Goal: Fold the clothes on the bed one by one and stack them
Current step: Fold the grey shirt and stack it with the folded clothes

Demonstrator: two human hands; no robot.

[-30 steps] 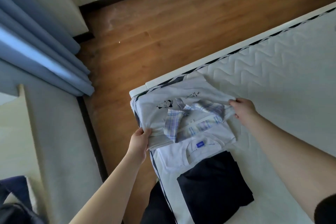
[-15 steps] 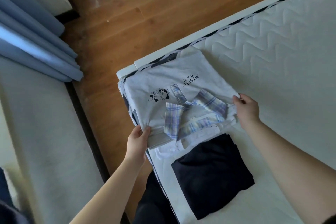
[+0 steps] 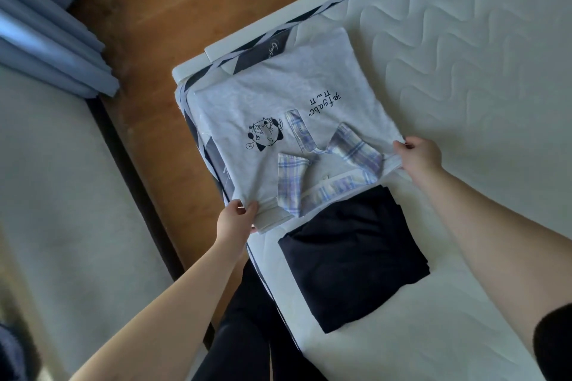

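Observation:
A folded pale grey shirt [image 3: 278, 96] with a plaid collar, a cartoon print and black lettering lies flat at the near corner of the mattress [image 3: 464, 56]. My left hand [image 3: 233, 219] pinches its near left corner. My right hand [image 3: 418, 156] pinches its near right corner at the collar side. A folded dark navy garment [image 3: 353, 260] lies right below the shirt, closer to me. What lies under the shirt is hidden.
The mattress edge and white bed frame [image 3: 216, 52] run diagonally past the shirt. Wooden floor [image 3: 185, 9] lies beyond, with blue curtains [image 3: 52, 49] at the left and a pale rug [image 3: 62, 195] beside the bed. My dark-clad legs [image 3: 247, 334] stand at the bed's side.
The shirt has been drawn toward me and laid flat, covering the white garment seen earlier. Both hands kept their grip on its near corners.

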